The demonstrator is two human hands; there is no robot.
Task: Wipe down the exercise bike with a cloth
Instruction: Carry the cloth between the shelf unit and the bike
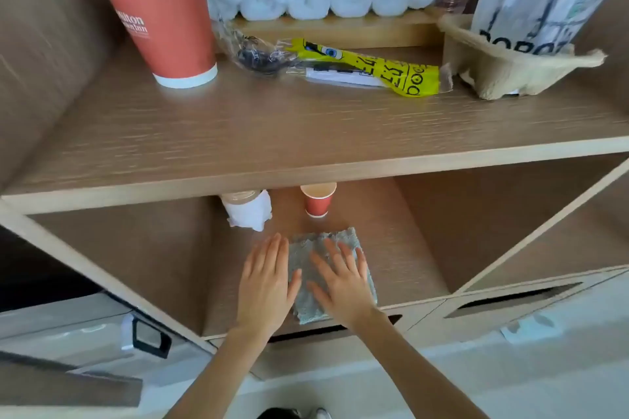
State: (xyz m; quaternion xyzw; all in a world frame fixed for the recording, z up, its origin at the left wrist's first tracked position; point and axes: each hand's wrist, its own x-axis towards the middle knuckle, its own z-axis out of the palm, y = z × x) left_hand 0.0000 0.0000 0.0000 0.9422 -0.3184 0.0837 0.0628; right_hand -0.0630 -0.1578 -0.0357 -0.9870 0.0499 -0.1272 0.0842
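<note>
1. left hand [265, 286]: palm down, flat. Fingers [272, 248] straight and close together, tips toward 12 o'clock. Thumb held out on the 3 o'clock side. Grips nothing.
2. left forearm [218, 374]: bare, enters at the frame's 6 o'clock edge, runs toward 1 o'clock. Wrist straight.
3. right hand [342, 286]: palm down, flat. Fingers [335, 253] straight, slightly spread, tips toward 11 o'clock. Thumb out on the 9 o'clock side. Grips nothing.
4. right forearm [418, 367]: bare, enters at 5 o'clock, runs toward 10 o'clock.
5. Relation: hands level, side by side, thumbs facing each other, near but apart.
</note>
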